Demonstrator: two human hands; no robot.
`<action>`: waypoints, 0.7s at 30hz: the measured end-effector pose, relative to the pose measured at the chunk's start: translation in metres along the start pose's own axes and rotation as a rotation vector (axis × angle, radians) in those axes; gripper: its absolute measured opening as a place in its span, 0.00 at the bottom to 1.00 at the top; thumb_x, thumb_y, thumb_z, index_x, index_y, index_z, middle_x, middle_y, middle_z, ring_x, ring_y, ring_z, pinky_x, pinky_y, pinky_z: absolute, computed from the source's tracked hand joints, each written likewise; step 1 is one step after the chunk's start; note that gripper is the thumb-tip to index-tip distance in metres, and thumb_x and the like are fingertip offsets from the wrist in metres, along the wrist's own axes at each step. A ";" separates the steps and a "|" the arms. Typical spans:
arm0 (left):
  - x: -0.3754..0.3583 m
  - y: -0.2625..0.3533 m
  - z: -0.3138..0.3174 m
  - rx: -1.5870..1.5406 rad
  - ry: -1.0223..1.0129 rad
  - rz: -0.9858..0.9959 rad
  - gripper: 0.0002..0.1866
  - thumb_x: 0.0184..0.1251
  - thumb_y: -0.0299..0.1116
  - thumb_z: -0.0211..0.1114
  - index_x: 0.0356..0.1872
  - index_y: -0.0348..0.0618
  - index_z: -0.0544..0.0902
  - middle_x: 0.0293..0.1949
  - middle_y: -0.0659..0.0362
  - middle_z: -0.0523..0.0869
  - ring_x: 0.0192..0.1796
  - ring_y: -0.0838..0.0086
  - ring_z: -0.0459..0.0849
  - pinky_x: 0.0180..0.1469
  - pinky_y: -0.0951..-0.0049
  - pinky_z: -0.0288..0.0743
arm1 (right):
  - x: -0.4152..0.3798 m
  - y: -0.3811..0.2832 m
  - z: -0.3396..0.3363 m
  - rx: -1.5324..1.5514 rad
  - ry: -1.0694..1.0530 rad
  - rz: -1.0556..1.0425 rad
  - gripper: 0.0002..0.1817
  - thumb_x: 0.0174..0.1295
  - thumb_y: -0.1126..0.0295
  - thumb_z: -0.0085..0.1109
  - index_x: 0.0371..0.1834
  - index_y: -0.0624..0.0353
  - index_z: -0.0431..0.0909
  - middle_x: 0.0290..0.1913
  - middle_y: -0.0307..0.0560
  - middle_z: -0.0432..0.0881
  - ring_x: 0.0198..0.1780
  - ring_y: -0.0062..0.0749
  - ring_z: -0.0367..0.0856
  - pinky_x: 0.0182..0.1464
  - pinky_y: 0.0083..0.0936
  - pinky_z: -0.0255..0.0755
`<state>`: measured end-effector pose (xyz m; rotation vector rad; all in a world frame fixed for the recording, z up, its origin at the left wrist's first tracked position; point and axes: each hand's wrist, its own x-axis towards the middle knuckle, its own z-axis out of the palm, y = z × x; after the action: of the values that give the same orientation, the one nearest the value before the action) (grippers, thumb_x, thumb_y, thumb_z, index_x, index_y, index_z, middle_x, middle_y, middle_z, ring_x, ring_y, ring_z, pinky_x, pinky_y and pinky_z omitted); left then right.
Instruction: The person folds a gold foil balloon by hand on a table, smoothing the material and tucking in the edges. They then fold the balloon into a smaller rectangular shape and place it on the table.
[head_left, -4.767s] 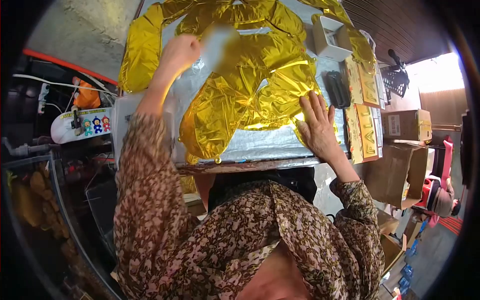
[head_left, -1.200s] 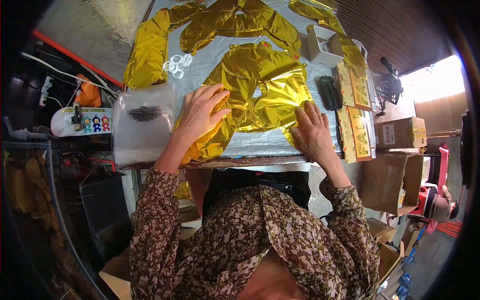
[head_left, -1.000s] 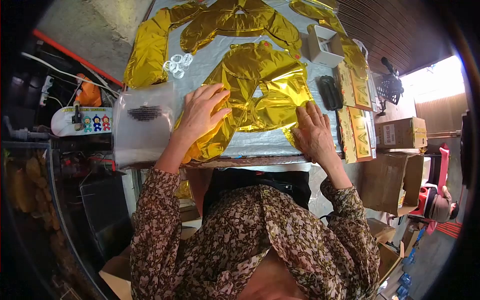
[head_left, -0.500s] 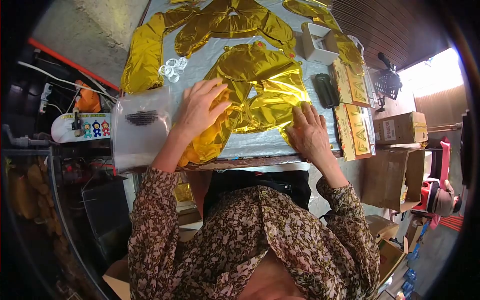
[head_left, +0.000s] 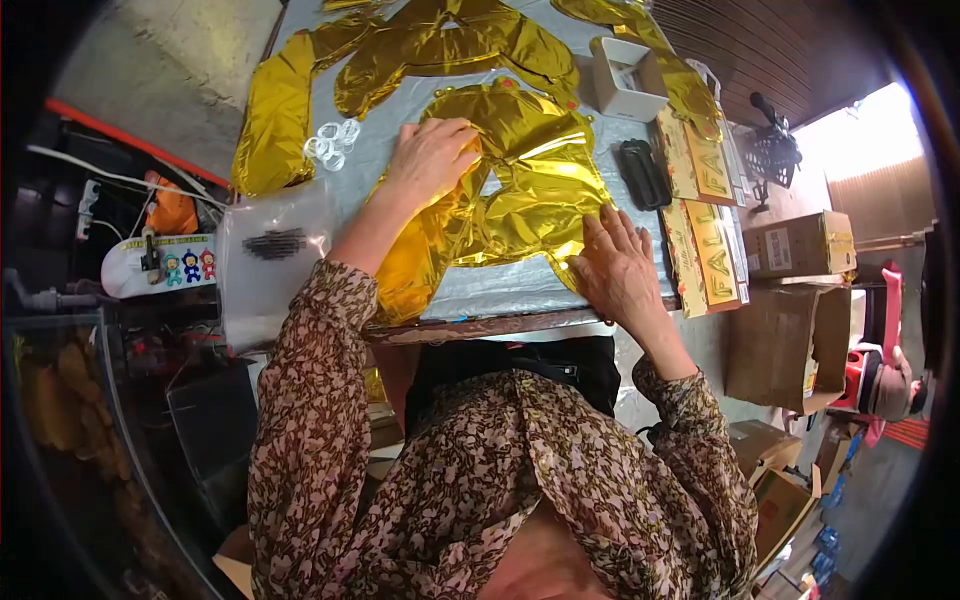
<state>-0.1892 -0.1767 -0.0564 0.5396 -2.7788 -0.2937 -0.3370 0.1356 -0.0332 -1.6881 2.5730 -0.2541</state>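
Observation:
A gold foil balloon (head_left: 530, 215), deflated and creased, lies on the silver-covered table (head_left: 500, 297). My left hand (head_left: 428, 160) rests palm down on its upper left part, fingers slightly bent and spread. On the lower right edge of the foil lies my right hand (head_left: 618, 262), flat with its fingers stretched out. Neither hand grips anything that I can make out. More flat gold foil (head_left: 450, 50) is spread beyond, and another gold piece (head_left: 272, 120) lies to the left. Clear rings (head_left: 330, 145) sit between that piece and my left hand.
A clear plastic bag (head_left: 272, 285) with dark thin pieces lies at the table's left edge. To the right are a white box (head_left: 628, 80), a dark tray (head_left: 643, 173) and "FALL" packages (head_left: 712, 255). Cardboard boxes (head_left: 785, 340) stand beyond, near another person (head_left: 895, 385).
My left hand has moved up and slightly right over the foil. My right hand stays at the lower right edge. The whole view has shifted slightly.

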 end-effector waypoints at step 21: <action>-0.001 -0.006 0.008 -0.025 -0.003 -0.006 0.23 0.75 0.44 0.66 0.67 0.50 0.83 0.70 0.61 0.81 0.71 0.62 0.76 0.69 0.50 0.67 | -0.018 0.011 -0.008 0.064 0.013 -0.017 0.34 0.73 0.52 0.63 0.77 0.58 0.69 0.80 0.58 0.67 0.81 0.57 0.62 0.80 0.56 0.56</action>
<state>-0.1892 -0.1806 -0.0656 0.5423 -2.7735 -0.3302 -0.3407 0.1573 -0.0284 -1.6927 2.5317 -0.3451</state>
